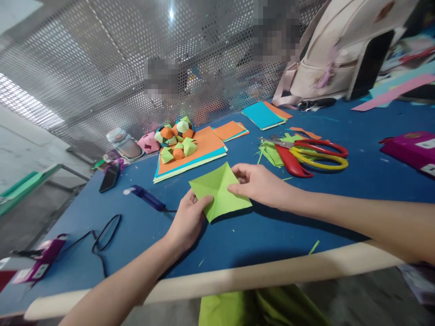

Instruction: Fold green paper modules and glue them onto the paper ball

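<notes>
A square of light green paper point(220, 185) with diagonal creases is held between both hands, just above the blue table. My left hand point(190, 215) pinches its left side, thumb on top and fingers behind. On the opposite side, my right hand point(253, 183) grips the sheet the same way, its thumb lying on the upper face. Beyond my right hand lie red and yellow scissors point(319, 156), partly over a pile of green paper scraps point(272, 154). A blue glue gun point(146, 197) rests left of the paper.
Folded paper balls point(175, 133) and small pieces sit on an orange sheet stack point(200, 145). Blue sheets point(263, 115) lie farther back. A phone point(109, 177), a bottle point(124, 142), a looping black cable point(97, 244) and a purple power strip point(45, 260) occupy the left.
</notes>
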Action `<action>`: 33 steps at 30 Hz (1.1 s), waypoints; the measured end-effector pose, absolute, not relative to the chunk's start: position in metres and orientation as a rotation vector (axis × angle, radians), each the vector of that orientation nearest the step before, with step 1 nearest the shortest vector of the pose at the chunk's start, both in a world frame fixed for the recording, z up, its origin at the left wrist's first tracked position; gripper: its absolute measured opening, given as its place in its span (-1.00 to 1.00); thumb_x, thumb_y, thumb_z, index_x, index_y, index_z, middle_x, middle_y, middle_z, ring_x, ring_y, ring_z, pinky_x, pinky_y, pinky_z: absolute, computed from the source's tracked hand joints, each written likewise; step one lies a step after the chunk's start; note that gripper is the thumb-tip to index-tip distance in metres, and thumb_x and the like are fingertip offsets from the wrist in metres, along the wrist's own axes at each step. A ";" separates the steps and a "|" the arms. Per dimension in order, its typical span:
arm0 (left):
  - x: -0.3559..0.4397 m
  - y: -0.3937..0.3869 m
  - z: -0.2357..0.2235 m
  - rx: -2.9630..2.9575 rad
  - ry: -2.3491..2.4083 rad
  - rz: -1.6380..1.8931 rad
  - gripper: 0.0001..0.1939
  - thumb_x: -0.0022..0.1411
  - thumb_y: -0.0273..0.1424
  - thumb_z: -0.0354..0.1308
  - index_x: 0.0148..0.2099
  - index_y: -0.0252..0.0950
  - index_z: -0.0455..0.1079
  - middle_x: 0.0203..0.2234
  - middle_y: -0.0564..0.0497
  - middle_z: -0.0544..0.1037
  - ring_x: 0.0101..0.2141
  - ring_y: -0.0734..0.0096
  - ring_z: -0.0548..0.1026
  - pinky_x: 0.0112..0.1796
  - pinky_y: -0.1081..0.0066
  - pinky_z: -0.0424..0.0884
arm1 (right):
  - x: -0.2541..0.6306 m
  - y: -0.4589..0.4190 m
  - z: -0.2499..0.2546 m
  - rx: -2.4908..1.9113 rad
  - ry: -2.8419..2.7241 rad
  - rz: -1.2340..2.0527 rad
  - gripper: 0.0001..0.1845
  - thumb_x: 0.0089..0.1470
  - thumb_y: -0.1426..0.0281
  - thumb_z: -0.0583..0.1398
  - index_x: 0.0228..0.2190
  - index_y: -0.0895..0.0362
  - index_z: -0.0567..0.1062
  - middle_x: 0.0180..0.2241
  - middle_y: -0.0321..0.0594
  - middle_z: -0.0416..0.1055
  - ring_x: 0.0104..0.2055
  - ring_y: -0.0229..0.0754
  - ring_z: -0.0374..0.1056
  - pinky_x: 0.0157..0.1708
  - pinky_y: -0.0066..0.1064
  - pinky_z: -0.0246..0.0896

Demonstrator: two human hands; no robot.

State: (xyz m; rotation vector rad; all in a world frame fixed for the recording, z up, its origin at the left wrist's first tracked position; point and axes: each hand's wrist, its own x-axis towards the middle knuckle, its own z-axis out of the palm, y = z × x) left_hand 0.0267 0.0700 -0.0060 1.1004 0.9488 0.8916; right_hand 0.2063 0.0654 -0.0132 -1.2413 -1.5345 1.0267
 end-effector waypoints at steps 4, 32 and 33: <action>0.028 0.071 -0.006 0.933 1.005 0.874 -0.76 0.07 -0.44 0.16 -0.15 -0.35 0.41 -0.33 -0.06 0.60 -0.30 0.29 0.55 -0.26 0.35 0.48 | 0.205 0.058 -0.007 -1.270 -1.747 0.862 -0.87 -0.04 0.43 0.13 -0.40 0.19 0.45 -0.48 -0.30 0.38 -0.45 -0.28 0.22 -0.48 -0.48 0.11; 0.022 0.072 -0.001 0.888 0.962 0.935 -0.76 0.01 -0.53 0.16 -0.20 -0.33 0.44 -0.37 0.00 0.58 -0.35 0.37 0.53 -0.25 0.40 0.45 | 0.204 0.066 -0.016 -1.162 -1.389 1.232 -0.74 0.02 0.24 0.14 -0.56 0.17 0.38 -0.61 -0.38 0.26 -0.55 -0.35 0.15 -0.50 -0.47 0.07; 0.021 0.072 0.000 0.894 0.950 0.953 -0.77 0.02 -0.51 0.17 -0.20 -0.30 0.43 -0.35 0.02 0.58 -0.34 0.39 0.53 -0.24 0.40 0.45 | 0.203 0.066 -0.016 -1.149 -1.346 1.272 -0.74 0.00 0.25 0.15 -0.57 0.17 0.37 -0.63 -0.38 0.27 -0.56 -0.35 0.16 -0.50 -0.47 0.09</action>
